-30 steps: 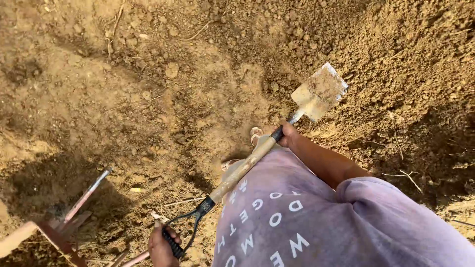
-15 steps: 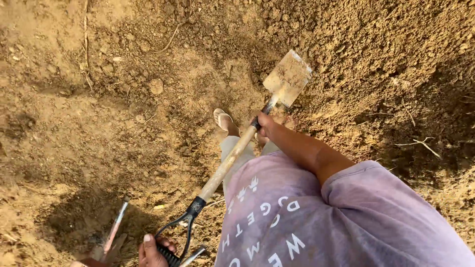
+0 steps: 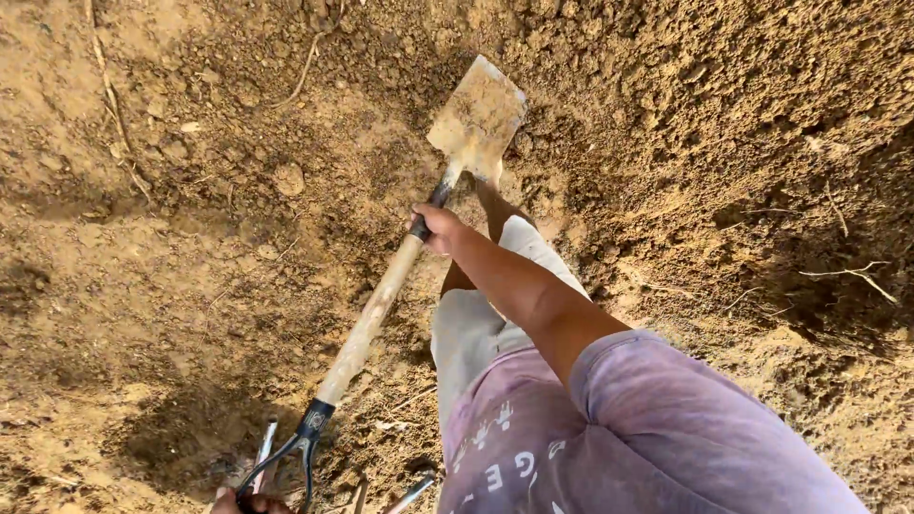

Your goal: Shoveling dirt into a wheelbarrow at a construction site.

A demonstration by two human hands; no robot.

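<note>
**Spade held out over loose earth, one hand low on the shaft, one at the grip**

A spade (image 3: 400,276) slants across brown, crumbly soil (image 3: 171,247), its flat, dirt-caked blade (image 3: 478,119) out ahead of the person near a bank of clods (image 3: 724,86). The right hand (image 3: 436,227) is wrapped around the pale wooden shaft just behind the blade's socket, fingers closed tight on the wood, a spot that likely gives control over the heavy end. The left hand (image 3: 249,502) sits at the dark forked grip (image 3: 290,457) by the bottom edge, probably steering from the rear. That hand is cut off by the frame, so only its upper edge shows, and whether its fingers are closed around the grip cannot be told. Thin metal rods (image 3: 265,445) lie beside it, their nature unclear. A purple shirt (image 3: 609,428) and light shorts (image 3: 476,324) hide the person's feet and the ground below.
</note>
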